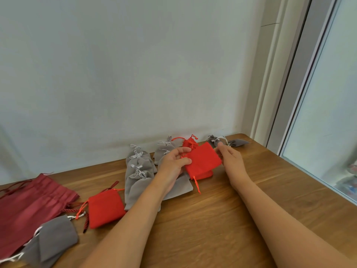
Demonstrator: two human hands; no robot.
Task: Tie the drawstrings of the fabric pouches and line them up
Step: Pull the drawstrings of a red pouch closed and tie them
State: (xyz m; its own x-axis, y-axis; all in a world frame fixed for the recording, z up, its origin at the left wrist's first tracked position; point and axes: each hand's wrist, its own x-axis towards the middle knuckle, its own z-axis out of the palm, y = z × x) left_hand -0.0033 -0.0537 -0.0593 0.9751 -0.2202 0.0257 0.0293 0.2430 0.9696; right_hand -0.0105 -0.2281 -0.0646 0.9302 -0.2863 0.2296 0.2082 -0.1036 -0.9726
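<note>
Above the wooden table [212, 219], near its far edge, we hold a red pouch [203, 161] between both hands, lifted just off the surface and tilted. Our left hand [173, 163] pinches its left edge, thumb on top and fingers curled under, closed tight on the fabric where the drawstrings come out. Our right hand [229, 157] grips the opposite corner, thumb bent over the front and the other fingers hidden behind the cloth. 1 orange-red drawstring [197, 185] hangs loose from the pouch's lower edge. More red fabric [207, 174] shows just below the held pouch; we cannot tell whether it is a separate pouch.

Just behind our hands a tied red pouch [190, 143] lies near the wall [135, 64]. To its left, overlapping grey pouches [138, 171] with tied pale cords run in a line towards us, with more grey ones [164, 149] beside them. A few small grey pouches [238, 142] lie at the far right corner. At the near left lie another red pouch [105, 207], a large dark red bag [29, 207] and 2 untied grey pouches [52, 238]. A window [328, 113] runs along the table's right side.
</note>
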